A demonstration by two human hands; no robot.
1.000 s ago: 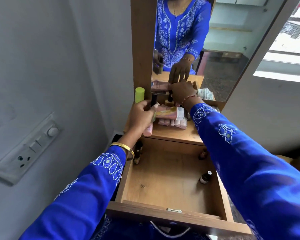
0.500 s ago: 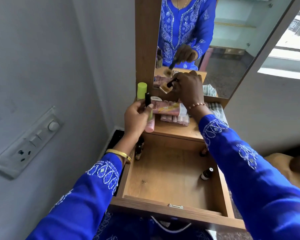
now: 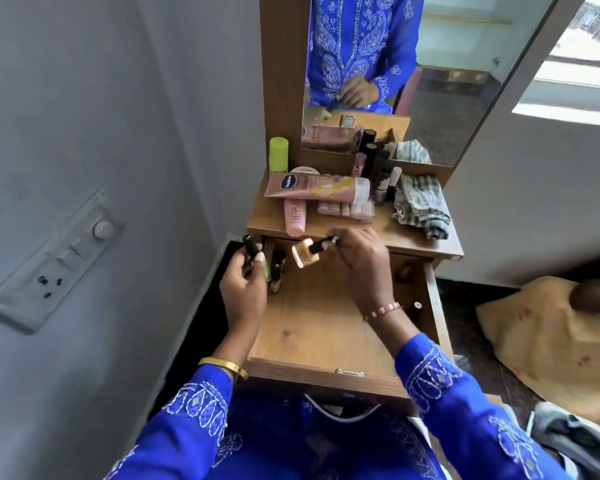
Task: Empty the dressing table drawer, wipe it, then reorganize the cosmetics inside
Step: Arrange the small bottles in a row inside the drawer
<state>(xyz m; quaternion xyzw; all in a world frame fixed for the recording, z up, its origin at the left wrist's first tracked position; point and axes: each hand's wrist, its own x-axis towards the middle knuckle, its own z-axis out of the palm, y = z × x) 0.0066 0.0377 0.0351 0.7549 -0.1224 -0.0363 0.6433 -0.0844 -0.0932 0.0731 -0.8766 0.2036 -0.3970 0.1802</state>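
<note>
On the tabletop (image 3: 413, 237) | pink tubes (image 3: 312, 188), checked cloth (image 3: 420, 199) (crumpled) | drawer (image 3: 312, 327) below

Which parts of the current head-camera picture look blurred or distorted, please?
Head view: the foundation bottle in the right hand is motion-smeared; wide-angle distortion tilts the mirror frame; bright window light washes out the upper right.

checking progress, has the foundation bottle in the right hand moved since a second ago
Yes. The foundation bottle has come from beside the mirror down over the open drawer.
</note>
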